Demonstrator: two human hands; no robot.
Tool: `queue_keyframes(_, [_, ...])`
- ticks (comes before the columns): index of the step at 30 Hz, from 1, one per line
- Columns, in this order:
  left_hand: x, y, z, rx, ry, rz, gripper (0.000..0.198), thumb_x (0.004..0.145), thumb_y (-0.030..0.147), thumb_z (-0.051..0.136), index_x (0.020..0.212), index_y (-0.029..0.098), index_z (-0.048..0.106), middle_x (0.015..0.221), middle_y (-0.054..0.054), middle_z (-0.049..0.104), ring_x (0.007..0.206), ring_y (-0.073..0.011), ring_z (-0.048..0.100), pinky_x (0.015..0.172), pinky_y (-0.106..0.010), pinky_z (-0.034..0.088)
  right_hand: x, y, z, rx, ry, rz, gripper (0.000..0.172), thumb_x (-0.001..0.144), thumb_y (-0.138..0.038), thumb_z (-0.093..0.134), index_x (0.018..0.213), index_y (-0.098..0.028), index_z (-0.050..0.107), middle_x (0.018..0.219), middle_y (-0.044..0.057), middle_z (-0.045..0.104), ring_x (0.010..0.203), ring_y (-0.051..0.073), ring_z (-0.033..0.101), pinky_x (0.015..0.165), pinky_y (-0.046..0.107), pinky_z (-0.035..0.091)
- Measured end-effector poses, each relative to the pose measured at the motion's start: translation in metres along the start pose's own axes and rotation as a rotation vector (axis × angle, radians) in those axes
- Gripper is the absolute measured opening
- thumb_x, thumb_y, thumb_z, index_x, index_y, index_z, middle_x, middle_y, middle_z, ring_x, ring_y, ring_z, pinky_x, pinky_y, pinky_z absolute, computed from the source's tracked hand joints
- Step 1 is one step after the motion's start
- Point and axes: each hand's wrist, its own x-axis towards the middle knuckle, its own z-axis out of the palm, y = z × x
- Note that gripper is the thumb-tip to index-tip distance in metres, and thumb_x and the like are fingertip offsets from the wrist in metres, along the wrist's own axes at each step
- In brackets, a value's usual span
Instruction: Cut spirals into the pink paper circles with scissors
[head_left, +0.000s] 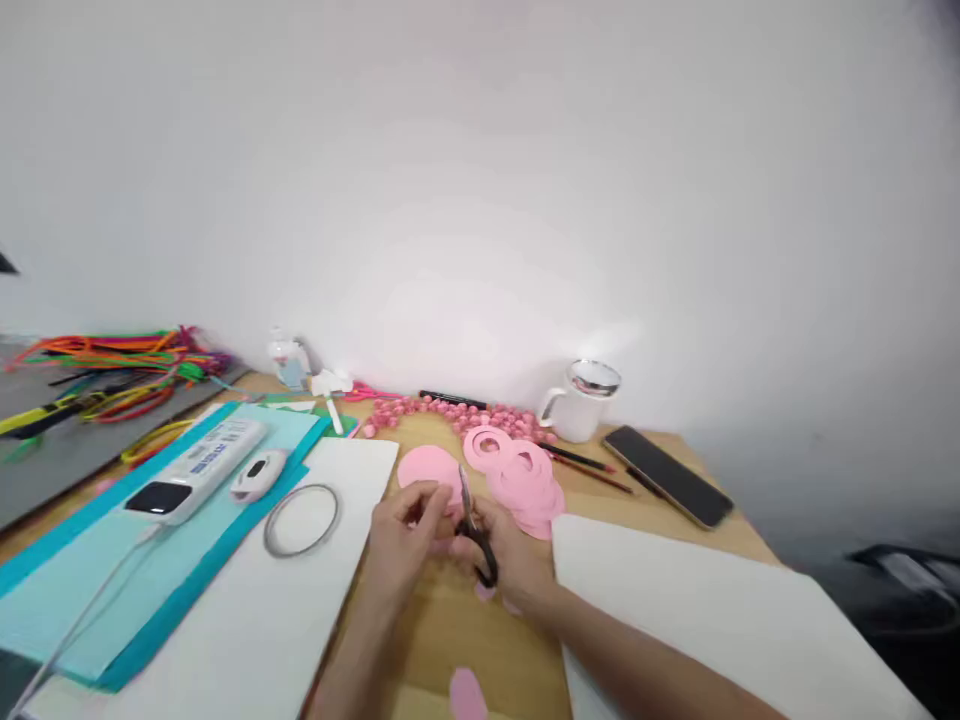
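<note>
My right hand (517,560) is closed around a pair of scissors (486,562) with black handles, the metal blades pointing up and away from me. Close to the blades, my left hand (403,535) is in a pinch, thumb against fingers. Whatever it holds is hidden or too small to make out. A pink paper disc (426,466) lies just beyond the left fingers. To the right of it is an overlapping pile of pink paper rings and discs (529,490). Nearer to me, a pink paper scrap (468,694) rests on the wooden table (427,640).
Pink pompom-like balls (502,418) line the wall, beside a white mug (581,400). A phone (666,476) lies right, pencils (585,462) near it. White sheets (697,610) flank my arms. Leftward are a wire ring (301,520), a white power strip-like device (196,470) and colourful pipe cleaners (127,355).
</note>
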Motion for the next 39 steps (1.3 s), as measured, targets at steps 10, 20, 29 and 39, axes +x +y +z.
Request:
queue_keyframes(10, [-0.010, -0.004, -0.028, -0.023, -0.009, -0.253, 0.030, 0.068, 0.042, 0.060, 0.058, 0.014, 0.060, 0.045, 0.003, 0.050, 0.043, -0.0098, 0.044, 0.042, -0.019, 0.035, 0.003, -0.015, -0.004, -0.162, 0.447, -0.246, 0.026, 0.070, -0.033, 0.067, 0.083, -0.021, 0.048, 0.063, -0.005, 0.052, 0.057, 0.011, 0.051, 0.053, 0.022, 0.041])
queue_keyframes(20, [-0.032, 0.005, -0.064, 0.176, -0.605, -0.232, 0.021, 0.067, 0.030, 0.059, 0.056, 0.013, 0.062, 0.054, 0.001, 0.056, 0.054, -0.0122, 0.047, 0.051, -0.022, 0.033, 0.001, -0.007, -0.002, -0.976, 0.361, -0.171, 0.020, 0.071, -0.023, 0.059, 0.089, -0.019, 0.052, 0.083, 0.005, 0.063, 0.078, 0.022, 0.056, 0.068, 0.031, 0.040])
queue_keyframes(29, [-0.008, 0.000, -0.078, 0.395, -0.622, 0.038, 0.021, 0.066, 0.010, 0.047, 0.070, 0.015, 0.067, 0.071, -0.002, 0.067, 0.067, -0.0159, 0.057, 0.061, -0.023, 0.040, 0.015, -0.011, -0.006, -1.161, 0.345, -0.049, 0.026, 0.065, -0.006, 0.055, 0.087, -0.018, 0.057, 0.066, 0.001, 0.064, 0.058, 0.016, 0.056, 0.052, 0.021, 0.028])
queue_keyframes(39, [0.055, -0.033, -0.045, 0.751, -0.590, 0.305, 0.024, 0.069, 0.002, 0.049, 0.085, 0.015, 0.061, 0.096, -0.009, 0.062, 0.093, -0.0203, 0.054, 0.079, -0.029, 0.039, 0.014, -0.045, -0.018, -1.127, 0.425, -0.125, 0.017, 0.065, -0.017, 0.057, 0.081, -0.019, 0.059, 0.065, -0.001, 0.063, 0.058, 0.015, 0.055, 0.052, 0.021, 0.035])
